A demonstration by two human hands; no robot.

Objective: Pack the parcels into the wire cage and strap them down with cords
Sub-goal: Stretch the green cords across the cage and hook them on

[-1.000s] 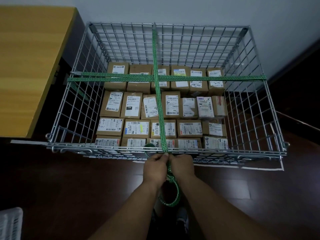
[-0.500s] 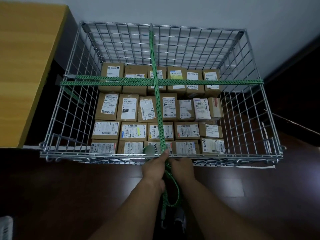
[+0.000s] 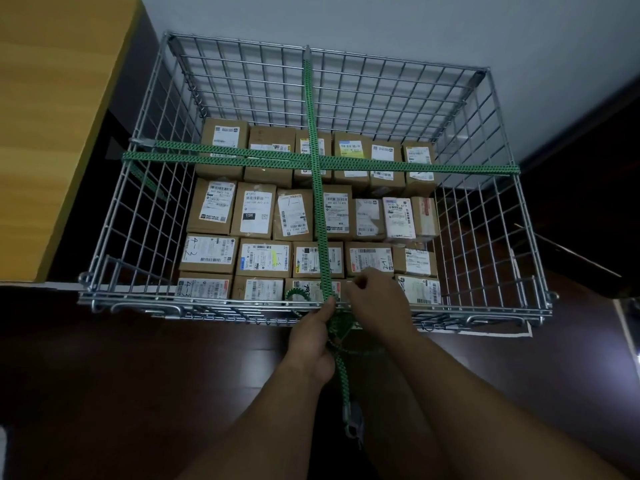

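Parcels (image 3: 263, 258) cover the bottom of the cage (image 3: 498, 237) in four rows, brown boxes packed side by side with white labels up. Two green cords are stretched above them. The long cord (image 3: 320, 216) runs from the middle of the far rim straight to the middle of the near rim. The cross cord (image 3: 381, 166), doubled, runs from the left wall to the right wall above the farthest row, and the two cross there.

At the near rim the long cord bends down outside the cage into a bunch of loops. Its loose tail hangs toward the floor (image 3: 138, 393) and ends in a metal hook (image 3: 351, 419). A short green loop stands inside the cage just left of the long cord, at the rim.

The left hand (image 3: 311, 341) grips the long cord just below the near rim, fingers curled round it. The right hand (image 3: 377, 303) is just beside it, over the rim and above the nearest row of parcels, fingers bent with the tips drawn together. It may be pinching a strand of cord, but the hand hides this and I cannot tell.

A wooden table (image 3: 52, 133) stands at the cage's left side, and a pale wall (image 3: 381, 26) is behind.
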